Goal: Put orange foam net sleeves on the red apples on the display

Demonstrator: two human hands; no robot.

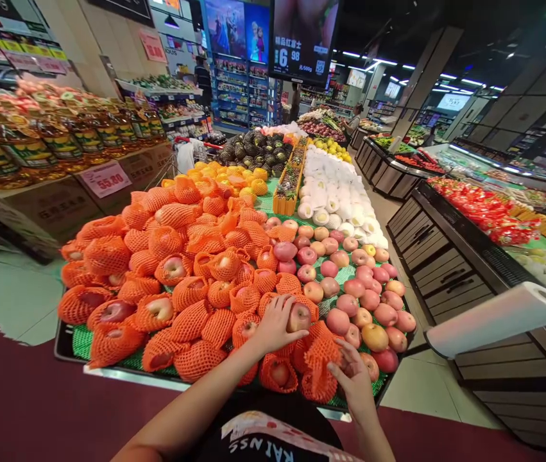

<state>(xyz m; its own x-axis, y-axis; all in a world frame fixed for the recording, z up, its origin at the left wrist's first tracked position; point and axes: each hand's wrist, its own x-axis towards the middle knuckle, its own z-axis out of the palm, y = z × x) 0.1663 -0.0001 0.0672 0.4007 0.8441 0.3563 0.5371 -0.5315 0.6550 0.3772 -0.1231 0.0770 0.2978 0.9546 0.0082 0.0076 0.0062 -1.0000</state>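
Observation:
My left hand (277, 326) is curled round a bare reddish apple (299, 317), with its thumb along the near side and its fingers over the far side. Just to the right, my right hand (355, 378) pinches a crumpled orange foam net (322, 367) between thumb and fingers; part of the fingertips is hidden. Around and left of my hands, apples in orange foam nets (200, 327) are heaped on the display stand. Bare apples (349, 305) lie on its right side, on a green mat (344, 274).
White-wrapped fruit (335, 192), yellow-orange fruit (224, 176) and dark-skinned fruit (256, 153) lie farther back. A roll of plastic bags (503, 319) juts out at the right. Oil bottles (61, 141) stand on boxes at left. A person (353, 122) is in the background.

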